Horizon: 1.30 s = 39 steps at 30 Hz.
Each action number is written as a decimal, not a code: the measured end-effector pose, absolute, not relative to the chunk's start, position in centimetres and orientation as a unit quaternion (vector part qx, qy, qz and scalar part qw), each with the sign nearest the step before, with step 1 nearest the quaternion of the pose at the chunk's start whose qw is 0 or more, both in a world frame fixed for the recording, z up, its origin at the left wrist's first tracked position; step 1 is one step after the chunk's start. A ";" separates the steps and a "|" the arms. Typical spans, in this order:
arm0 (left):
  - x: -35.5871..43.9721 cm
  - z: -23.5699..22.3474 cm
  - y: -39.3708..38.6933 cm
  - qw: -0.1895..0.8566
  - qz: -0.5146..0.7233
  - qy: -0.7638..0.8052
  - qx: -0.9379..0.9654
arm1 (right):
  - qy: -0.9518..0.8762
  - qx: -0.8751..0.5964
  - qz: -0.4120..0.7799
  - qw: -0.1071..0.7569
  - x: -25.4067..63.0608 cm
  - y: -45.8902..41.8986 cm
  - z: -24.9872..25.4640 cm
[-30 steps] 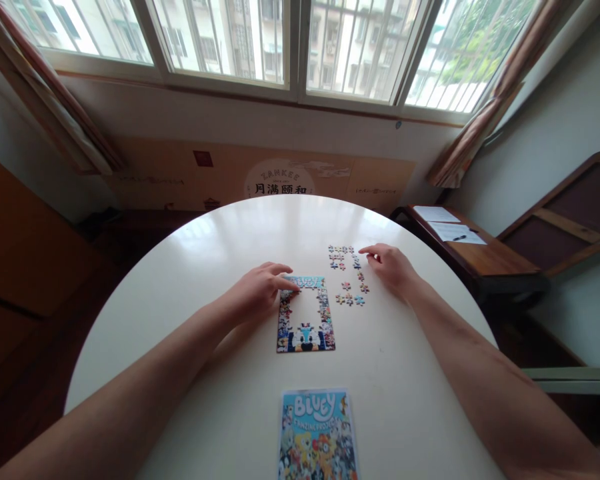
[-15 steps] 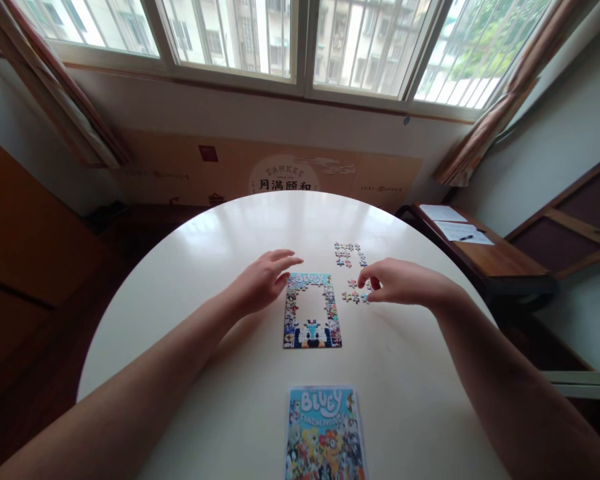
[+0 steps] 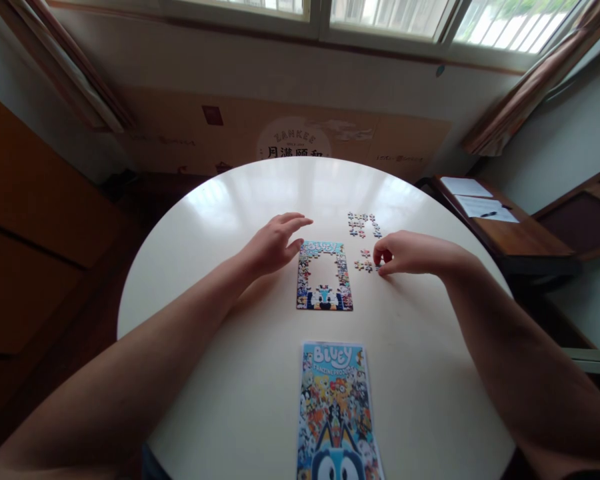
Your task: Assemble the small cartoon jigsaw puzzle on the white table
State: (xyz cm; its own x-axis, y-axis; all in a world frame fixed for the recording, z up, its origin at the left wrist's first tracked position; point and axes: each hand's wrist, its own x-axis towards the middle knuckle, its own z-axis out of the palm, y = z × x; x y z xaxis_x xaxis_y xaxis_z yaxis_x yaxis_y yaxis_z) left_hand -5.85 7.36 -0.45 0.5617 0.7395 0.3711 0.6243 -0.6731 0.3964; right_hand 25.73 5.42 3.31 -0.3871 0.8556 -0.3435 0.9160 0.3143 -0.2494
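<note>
A partly filled jigsaw puzzle (image 3: 344, 283) lies on the white table, its border and lower face part joined around a bare middle. My left hand (image 3: 275, 247) is open at its upper left corner, fingers stretched out and the thumb by the edge. To the right of the puzzle, my right hand (image 3: 405, 253) is closed in a pinch, thumb and forefinger around a small bluish puzzle piece (image 3: 379, 267) at the table top. Loose puzzle pieces (image 3: 364, 266) lie just left of those fingertips, and a further group of pieces (image 3: 359, 225) is spread behind them.
A printed Bluey picture sheet (image 3: 337, 407) lies close to me on the round white table (image 3: 220, 393). Beyond the table's right edge is a wooden side table (image 3: 525, 237) with papers (image 3: 485, 208) and a pen. A printed board (image 3: 170, 127) stands against the wall under the window.
The view has tipped downward, showing more of the picture sheet. My right thumb and forefinger have closed on a piece in the lower group. My left hand stays by the puzzle's corner.
</note>
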 end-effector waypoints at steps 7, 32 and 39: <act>-5.9 -0.6 7.4 0.107 0.255 0.393 0.877 | 0.810 0.526 -0.239 0.104 25.4 4.9 4.0; -4.6 0.9 5.9 0.228 0.304 0.345 0.858 | 0.610 0.453 -0.485 -0.433 17.5 3.7 0.9; -3.8 0.9 5.3 0.292 0.313 0.364 0.827 | 0.567 0.484 -0.493 -0.448 16.3 3.2 0.4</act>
